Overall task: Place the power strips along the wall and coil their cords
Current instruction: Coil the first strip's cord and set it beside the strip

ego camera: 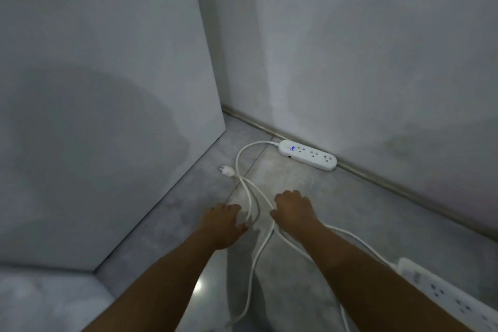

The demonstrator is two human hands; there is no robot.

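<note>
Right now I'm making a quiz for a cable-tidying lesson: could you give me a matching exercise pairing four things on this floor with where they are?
Things:
1. power strip with blue light
2. plug
3. second power strip
4. right hand

Places:
A. lower right corner of the view, partly cut off
B. against the baseboard of the wall
C. on the cord's crossed strands
D. loose on the floor, left of the cord loop

Pairs: 1-B, 2-D, 3-A, 4-C
</note>
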